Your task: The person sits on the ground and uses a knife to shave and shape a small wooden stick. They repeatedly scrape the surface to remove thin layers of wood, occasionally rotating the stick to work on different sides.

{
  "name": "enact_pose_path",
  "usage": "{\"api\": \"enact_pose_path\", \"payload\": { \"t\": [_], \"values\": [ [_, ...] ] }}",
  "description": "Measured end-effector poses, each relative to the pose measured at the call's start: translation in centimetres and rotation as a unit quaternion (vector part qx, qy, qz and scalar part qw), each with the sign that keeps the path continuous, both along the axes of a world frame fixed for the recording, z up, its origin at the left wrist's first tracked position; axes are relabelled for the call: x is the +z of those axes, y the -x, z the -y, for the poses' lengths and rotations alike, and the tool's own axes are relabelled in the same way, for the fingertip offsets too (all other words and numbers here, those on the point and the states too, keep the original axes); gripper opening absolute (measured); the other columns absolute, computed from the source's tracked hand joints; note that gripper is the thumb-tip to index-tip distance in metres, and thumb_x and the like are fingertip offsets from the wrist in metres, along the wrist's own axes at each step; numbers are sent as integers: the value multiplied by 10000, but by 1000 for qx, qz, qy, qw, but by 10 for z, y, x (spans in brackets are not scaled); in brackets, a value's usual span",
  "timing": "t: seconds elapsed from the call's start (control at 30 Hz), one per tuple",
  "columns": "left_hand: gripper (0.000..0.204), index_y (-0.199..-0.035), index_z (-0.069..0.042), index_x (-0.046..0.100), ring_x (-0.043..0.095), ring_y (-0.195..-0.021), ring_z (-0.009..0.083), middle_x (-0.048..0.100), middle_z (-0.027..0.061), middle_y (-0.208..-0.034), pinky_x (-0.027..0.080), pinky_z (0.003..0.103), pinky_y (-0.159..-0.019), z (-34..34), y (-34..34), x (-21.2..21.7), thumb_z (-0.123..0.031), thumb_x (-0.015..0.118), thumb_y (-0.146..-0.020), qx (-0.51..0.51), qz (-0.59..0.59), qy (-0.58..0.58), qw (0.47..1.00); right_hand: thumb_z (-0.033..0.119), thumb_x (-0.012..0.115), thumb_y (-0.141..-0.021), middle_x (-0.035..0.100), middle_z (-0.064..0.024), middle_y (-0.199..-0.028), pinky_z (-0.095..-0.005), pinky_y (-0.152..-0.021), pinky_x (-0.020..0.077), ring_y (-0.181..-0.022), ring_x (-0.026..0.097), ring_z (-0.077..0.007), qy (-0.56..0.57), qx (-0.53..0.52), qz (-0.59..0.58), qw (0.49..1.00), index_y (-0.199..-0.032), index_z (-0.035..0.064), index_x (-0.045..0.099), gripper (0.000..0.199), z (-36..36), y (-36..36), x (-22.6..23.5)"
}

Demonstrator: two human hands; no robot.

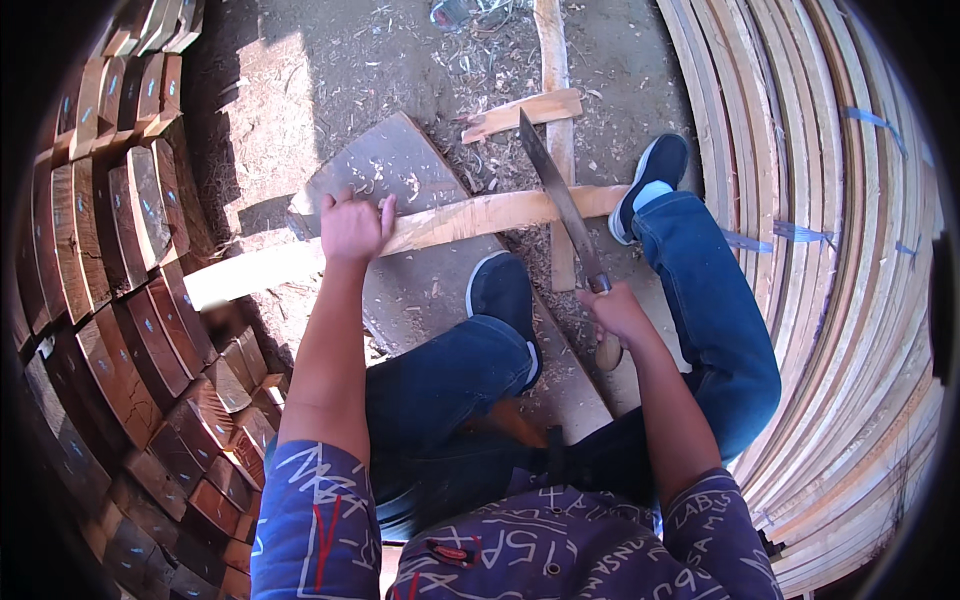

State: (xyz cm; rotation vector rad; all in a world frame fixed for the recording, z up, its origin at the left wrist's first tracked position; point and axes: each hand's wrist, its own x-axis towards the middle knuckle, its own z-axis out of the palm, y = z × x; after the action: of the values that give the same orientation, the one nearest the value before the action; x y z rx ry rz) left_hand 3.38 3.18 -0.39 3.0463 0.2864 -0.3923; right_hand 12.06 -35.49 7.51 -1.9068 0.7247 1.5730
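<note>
From here I see a long, narrow plank of pale bare wood (470,217) stretched crosswise, its left end glaring in sunlight, the rest duller with faint grain. A big knife with a dark metal blade and brown wooden handle (560,193) slants over the plank's right part, tip beyond its far edge, handle on its near side; contact I can't make out.

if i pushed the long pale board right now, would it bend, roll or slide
The long pale board would probably stay stiff, since it looks like solid wood. Rolling seems unlikely, given its broad upper face. Sliding may meet resistance: the left hand is on it and its right end appears to meet the right shoe.
</note>
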Motion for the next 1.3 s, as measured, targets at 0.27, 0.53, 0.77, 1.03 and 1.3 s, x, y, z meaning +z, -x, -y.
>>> {"api": "enact_pose_path", "payload": {
  "t": [0.27,0.53,0.77,1.03,1.3],
  "values": [
    [594,-561,-70,672,621,-755,272,634,133,-587,393,440,-800,3,-3,3,-434,451,-975,2,-15,2,1000,206,679,-926,482,-16,-538,-297,-384,390,-399,461,-120,-89,-216,245,941,-765,38,540,271,-43,-56,32],
    [619,-555,-52,665,617,-742,274,628,148,-586,393,426,-795,2,-10,6,-446,441,-977,22,-52,6,998,222,644,-946,448,8,-550,-302,-393,399,-409,454,-104,-48,-130,31,990,-753,84,488,284,-21,-27,24],
    [617,-570,-53,678,622,-759,273,629,154,-589,399,430,-809,1,-8,3,-450,437,-976,9,-47,4,999,210,644,-948,435,10,-552,-298,-406,385,-413,429,-103,-61,-175,228,956,-774,89,479,269,-34,-55,18],
    [651,-587,-43,689,630,-767,252,650,156,-622,418,425,-799,3,-13,13,-492,419,-974,42,-89,-3,995,237,662,-940,451,7,-562,-310,-413,397,-424,429,-103,-45,-120,12,992,-777,81,494,281,-8,-36,20],
    [618,-590,-53,690,618,-768,277,631,149,-603,401,428,-825,5,-17,7,-448,422,-983,23,-79,12,997,226,682,-923,451,5,-543,-306,-397,395,-397,437,-119,9,-143,198,970,-771,79,489,287,0,-5,-21]
  ]
}}
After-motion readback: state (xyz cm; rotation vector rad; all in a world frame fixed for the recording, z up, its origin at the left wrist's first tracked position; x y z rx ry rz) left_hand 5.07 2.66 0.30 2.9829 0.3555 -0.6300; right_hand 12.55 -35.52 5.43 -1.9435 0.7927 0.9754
